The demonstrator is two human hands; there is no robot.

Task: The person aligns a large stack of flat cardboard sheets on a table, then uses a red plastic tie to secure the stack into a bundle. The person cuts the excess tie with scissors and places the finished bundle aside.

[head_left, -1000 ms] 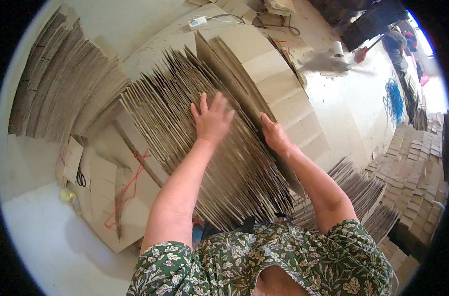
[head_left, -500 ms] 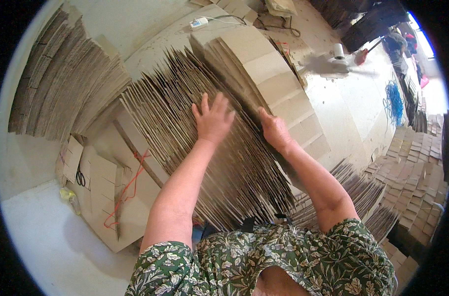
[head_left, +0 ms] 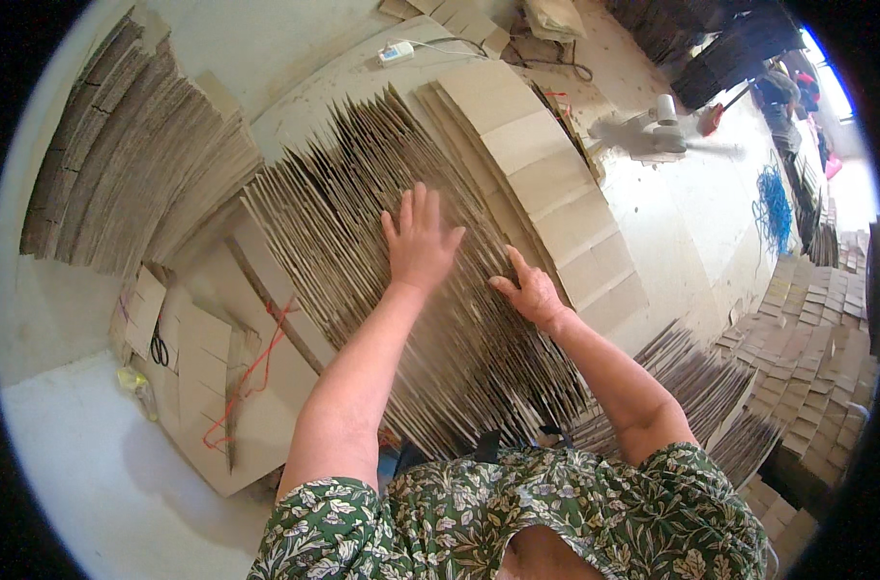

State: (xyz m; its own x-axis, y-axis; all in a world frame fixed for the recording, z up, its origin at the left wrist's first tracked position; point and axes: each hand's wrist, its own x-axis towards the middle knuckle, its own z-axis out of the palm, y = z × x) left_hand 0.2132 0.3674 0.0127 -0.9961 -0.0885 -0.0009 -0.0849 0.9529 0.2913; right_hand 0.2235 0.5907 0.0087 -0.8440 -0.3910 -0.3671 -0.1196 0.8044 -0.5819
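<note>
In front of me stands a thick bundle of cardboard sheets (head_left: 334, 242), packed on edge with their upper edges showing as close rows. My left hand (head_left: 421, 242) lies flat over the middle of those edges, its fingers spread and slightly blurred. At the bundle's right side is my right hand (head_left: 532, 290), thumb and forefinger apart, touching or just above the outermost sheets; exact contact is hard to tell. Neither hand grips anything. Right beside the bundle lies a stack of flat, slotted cardboard pieces (head_left: 546, 174).
A tall cardboard stack (head_left: 131, 155) stands at the left. Below it are scissors (head_left: 159, 346) and red string (head_left: 256, 377) on cardboard. A fan (head_left: 664, 135), blue twine (head_left: 773, 208) and a white power strip (head_left: 396, 52) lie farther off. More sheets (head_left: 653, 377) stand at right.
The gap along the bundle's right side has narrowed, with the sheets there now pressed against the flat stack. My right hand has moved down slightly and its fingers have opened; my left stays spread.
</note>
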